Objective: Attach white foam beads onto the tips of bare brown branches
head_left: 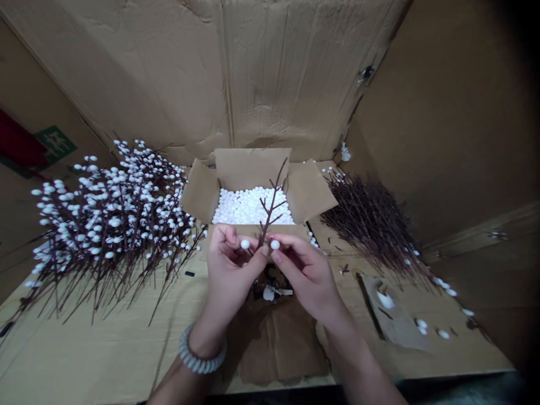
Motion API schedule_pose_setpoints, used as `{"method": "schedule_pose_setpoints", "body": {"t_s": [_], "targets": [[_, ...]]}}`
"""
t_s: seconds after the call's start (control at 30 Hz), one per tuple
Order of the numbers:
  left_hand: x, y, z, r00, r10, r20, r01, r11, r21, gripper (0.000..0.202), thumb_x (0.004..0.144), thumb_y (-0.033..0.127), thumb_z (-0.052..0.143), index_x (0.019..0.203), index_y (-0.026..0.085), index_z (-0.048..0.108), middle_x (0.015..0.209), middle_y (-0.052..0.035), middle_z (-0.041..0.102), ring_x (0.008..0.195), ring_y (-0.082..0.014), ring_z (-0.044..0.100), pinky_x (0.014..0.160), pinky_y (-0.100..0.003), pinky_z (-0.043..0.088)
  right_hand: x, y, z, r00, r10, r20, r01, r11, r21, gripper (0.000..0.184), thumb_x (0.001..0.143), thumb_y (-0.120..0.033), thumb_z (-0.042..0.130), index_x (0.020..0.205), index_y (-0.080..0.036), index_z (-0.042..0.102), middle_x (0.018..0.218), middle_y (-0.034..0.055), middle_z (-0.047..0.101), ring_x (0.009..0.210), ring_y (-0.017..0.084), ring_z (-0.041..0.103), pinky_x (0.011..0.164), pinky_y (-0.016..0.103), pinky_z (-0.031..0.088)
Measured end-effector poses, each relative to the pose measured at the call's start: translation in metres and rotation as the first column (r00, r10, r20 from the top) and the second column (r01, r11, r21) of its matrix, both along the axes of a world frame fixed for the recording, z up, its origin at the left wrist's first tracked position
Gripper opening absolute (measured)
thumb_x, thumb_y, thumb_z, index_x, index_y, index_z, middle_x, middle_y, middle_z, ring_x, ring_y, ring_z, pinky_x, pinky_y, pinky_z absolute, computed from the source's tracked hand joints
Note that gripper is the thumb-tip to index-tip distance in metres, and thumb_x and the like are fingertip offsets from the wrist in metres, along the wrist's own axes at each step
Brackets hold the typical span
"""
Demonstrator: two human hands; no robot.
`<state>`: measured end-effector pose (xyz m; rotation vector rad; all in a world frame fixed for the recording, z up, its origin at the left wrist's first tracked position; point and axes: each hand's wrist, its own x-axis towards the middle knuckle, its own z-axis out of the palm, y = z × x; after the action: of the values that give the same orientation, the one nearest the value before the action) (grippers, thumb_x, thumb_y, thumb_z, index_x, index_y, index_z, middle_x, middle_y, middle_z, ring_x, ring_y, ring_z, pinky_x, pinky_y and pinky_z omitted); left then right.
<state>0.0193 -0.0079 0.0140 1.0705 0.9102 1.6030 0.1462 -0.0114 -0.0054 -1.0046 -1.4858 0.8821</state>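
Observation:
My left hand [230,270] pinches the lower stem of a bare dark twig [272,205] that rises in front of a small open box. A white foam bead [245,244] sits on the twig by my left fingers. My right hand [304,270] pinches a second white bead [275,244] at the twig, fingers closed on it. Behind the hands, the cardboard box [310,194] is filled with loose white foam beads [248,207].
A big heap of beaded twigs [109,219] lies at the left. A pile of bare dark twigs [373,222] lies at the right. A cardboard scrap [399,323] with a few loose beads is at the right front. Cardboard walls [270,73] enclose the table.

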Motion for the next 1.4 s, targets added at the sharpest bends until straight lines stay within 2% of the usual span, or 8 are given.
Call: {"method": "schedule_pose_setpoints", "body": {"t_s": [0.17, 0.27, 0.47, 0.6, 0.77, 0.93, 1.2, 1.4], "targets": [[-0.002, -0.001, 0.002, 1.000, -0.009, -0.021, 0.008, 0.999, -0.031, 0.040, 0.066, 0.006, 0.069, 0.075, 0.022, 0.034, 0.059, 0.0098, 0.056, 0.047, -0.0048, 0.048, 0.045, -0.014, 0.038, 0.002, 0.002, 0.001, 0.973, -0.080, -0.215, 0.059, 0.993, -0.100, 0.012, 0.077, -0.025, 0.070, 0.088, -0.025, 0.067, 0.079, -0.0015, 0.068, 0.071, 0.012, 0.064, 0.063, 0.022, 0.052], [-0.002, -0.002, 0.002, 0.999, -0.041, -0.020, 0.040, 0.999, -0.034, 0.039, 0.067, 0.006, 0.069, 0.076, 0.022, 0.034, 0.061, 0.0089, 0.055, 0.049, -0.0052, 0.048, 0.047, -0.015, 0.038, 0.002, 0.004, 0.002, 0.941, -0.107, -0.322, 0.074, 0.991, -0.113, 0.009, 0.075, -0.023, 0.072, 0.083, -0.025, 0.069, 0.082, -0.0011, 0.070, 0.074, 0.012, 0.064, 0.067, 0.022, 0.051], [0.002, -0.005, 0.001, 0.993, -0.122, 0.009, 0.122, 0.992, -0.043, 0.037, 0.069, 0.004, 0.067, 0.075, 0.021, 0.035, 0.062, 0.0097, 0.051, 0.054, -0.0041, 0.046, 0.052, -0.013, 0.040, 0.002, 0.003, 0.006, 0.877, -0.084, -0.474, -0.011, 0.981, -0.193, 0.009, 0.075, -0.025, 0.073, 0.083, -0.027, 0.073, 0.083, -0.0017, 0.072, 0.078, 0.011, 0.064, 0.072, 0.023, 0.051], [0.004, -0.004, 0.003, 0.991, -0.136, 0.010, 0.136, 0.990, -0.046, 0.038, 0.068, 0.001, 0.066, 0.073, 0.021, 0.034, 0.061, 0.0102, 0.049, 0.054, -0.0038, 0.045, 0.052, -0.013, 0.039, 0.002, 0.001, 0.010, 0.858, -0.064, -0.509, -0.069, 0.969, -0.237, 0.008, 0.073, -0.024, 0.075, 0.080, -0.027, 0.073, 0.081, -0.0020, 0.072, 0.073, 0.010, 0.063, 0.069, 0.020, 0.051], [0.005, -0.004, 0.004, 0.992, -0.120, -0.044, 0.118, 0.992, -0.039, 0.039, 0.066, 0.000, 0.065, 0.072, 0.021, 0.033, 0.060, 0.0101, 0.051, 0.054, -0.0040, 0.046, 0.053, -0.014, 0.039, 0.001, 0.001, 0.010, 0.835, -0.074, -0.546, -0.081, 0.964, -0.255, 0.008, 0.071, -0.021, 0.075, 0.077, -0.026, 0.073, 0.079, -0.0023, 0.072, 0.071, 0.009, 0.063, 0.067, 0.018, 0.051], [0.006, -0.005, 0.004, 0.990, -0.104, -0.096, 0.101, 0.994, -0.031, 0.038, 0.066, -0.001, 0.064, 0.072, 0.021, 0.033, 0.060, 0.0098, 0.053, 0.054, -0.0040, 0.047, 0.052, -0.014, 0.037, -0.001, 0.001, 0.010, 0.832, -0.099, -0.545, -0.053, 0.965, -0.255, 0.009, 0.071, -0.020, 0.075, 0.076, -0.026, 0.073, 0.077, -0.0026, 0.071, 0.070, 0.008, 0.063, 0.066, 0.018, 0.052], [0.007, -0.004, 0.005, 0.993, -0.086, -0.084, 0.083, 0.996, -0.045, 0.039, 0.065, 0.001, 0.064, 0.070, 0.022, 0.032, 0.059, 0.0096, 0.052, 0.054, -0.0042, 0.046, 0.051, -0.014, 0.038, -0.003, 0.000, 0.003, 0.840, -0.127, -0.527, 0.007, 0.975, -0.223, 0.010, 0.070, -0.019, 0.075, 0.078, -0.026, 0.073, 0.078, -0.0016, 0.073, 0.070, 0.010, 0.066, 0.067, 0.021, 0.055], [0.007, -0.004, 0.006, 0.995, -0.076, -0.070, 0.073, 0.996, -0.041, 0.041, 0.066, 0.002, 0.065, 0.070, 0.022, 0.030, 0.059, 0.0091, 0.052, 0.053, -0.0046, 0.046, 0.050, -0.013, 0.038, -0.002, -0.001, 0.004, 0.847, -0.132, -0.515, 0.036, 0.981, -0.193, 0.010, 0.067, -0.017, 0.077, 0.071, -0.025, 0.073, 0.080, -0.0012, 0.073, 0.070, 0.011, 0.066, 0.065, 0.021, 0.056]]}}
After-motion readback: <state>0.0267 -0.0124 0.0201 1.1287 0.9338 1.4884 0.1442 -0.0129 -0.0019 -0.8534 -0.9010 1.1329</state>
